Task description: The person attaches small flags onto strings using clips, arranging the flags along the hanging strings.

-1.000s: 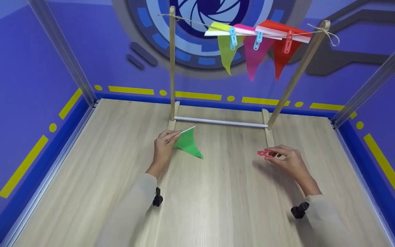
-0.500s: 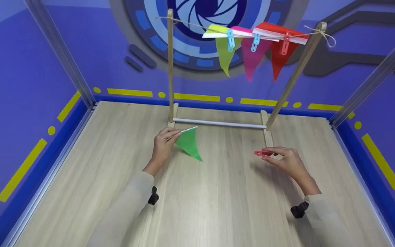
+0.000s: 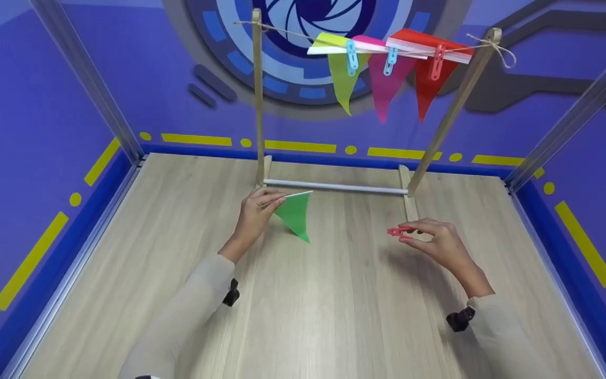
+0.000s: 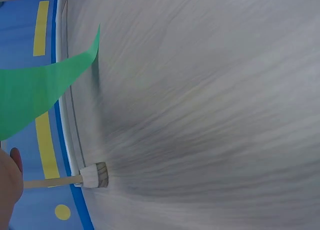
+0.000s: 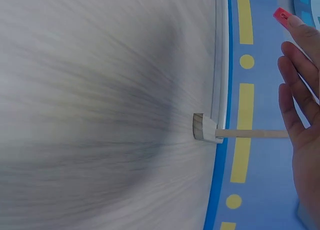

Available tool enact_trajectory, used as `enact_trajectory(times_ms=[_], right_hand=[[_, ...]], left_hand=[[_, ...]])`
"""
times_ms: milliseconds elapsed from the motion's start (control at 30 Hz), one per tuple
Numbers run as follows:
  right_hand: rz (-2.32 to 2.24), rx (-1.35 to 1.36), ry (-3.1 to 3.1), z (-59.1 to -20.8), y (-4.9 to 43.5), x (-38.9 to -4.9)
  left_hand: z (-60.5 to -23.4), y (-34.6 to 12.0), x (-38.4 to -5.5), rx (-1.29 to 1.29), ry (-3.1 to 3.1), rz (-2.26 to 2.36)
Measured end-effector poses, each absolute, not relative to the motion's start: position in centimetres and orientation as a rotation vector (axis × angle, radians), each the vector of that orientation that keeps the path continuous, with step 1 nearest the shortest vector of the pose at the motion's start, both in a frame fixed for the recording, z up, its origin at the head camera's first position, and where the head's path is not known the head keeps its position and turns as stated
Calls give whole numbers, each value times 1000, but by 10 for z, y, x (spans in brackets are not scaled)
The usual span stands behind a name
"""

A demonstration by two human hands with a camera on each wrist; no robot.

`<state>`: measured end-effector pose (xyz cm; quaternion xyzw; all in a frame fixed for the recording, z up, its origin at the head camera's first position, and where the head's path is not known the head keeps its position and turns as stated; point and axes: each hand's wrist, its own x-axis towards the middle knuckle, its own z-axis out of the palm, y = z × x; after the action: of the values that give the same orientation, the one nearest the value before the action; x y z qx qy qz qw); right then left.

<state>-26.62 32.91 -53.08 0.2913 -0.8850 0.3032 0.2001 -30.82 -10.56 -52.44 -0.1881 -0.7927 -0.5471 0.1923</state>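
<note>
My left hand (image 3: 255, 213) pinches the white top edge of a green pennant flag (image 3: 294, 215), whose tip hangs down toward the right. In the left wrist view the green pennant (image 4: 40, 84) spreads out at the left, above the wooden table. Between thumb and fingers, my right hand (image 3: 442, 243) grips a red clothespin (image 3: 399, 232), held over the table's right half. Part of that clothespin (image 5: 282, 17) shows at the thumb in the right wrist view. Beyond both hands, yellow (image 3: 342, 79), pink (image 3: 385, 84) and red (image 3: 429, 84) pennants hang from a string.
A wooden stand with a left post (image 3: 258, 100), a right post (image 3: 453, 116) and a white crossbar (image 3: 334, 186) bears the string. Blue clothespins (image 3: 352, 58) and a red one (image 3: 437, 62) clip the hung pennants. Blue panels (image 3: 34, 131) wall in the table (image 3: 324, 316).
My left hand has moved slightly right and forward, swinging the green pennant's top edge rightward. The right hand, still gripping the red clothespin, has shifted a little left.
</note>
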Motion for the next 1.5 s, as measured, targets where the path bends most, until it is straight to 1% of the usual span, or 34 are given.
enact_trajectory(times_ms=[567, 800, 1067, 1500], right_hand=[[804, 949, -2336, -498, 318, -271], [776, 975, -2341, -483, 314, -273], [770, 1066, -2280, -464, 307, -280], [735, 1115, -2227, -434, 299, -288]], left_hand=[[-479, -101, -316, -656, -2223, -1497], [-442, -96, -304, -692, -2196, -1575], [-437, -99, -326, -745, -2196, -1438], [-410, -98, -337, -801, -2203, -1334]])
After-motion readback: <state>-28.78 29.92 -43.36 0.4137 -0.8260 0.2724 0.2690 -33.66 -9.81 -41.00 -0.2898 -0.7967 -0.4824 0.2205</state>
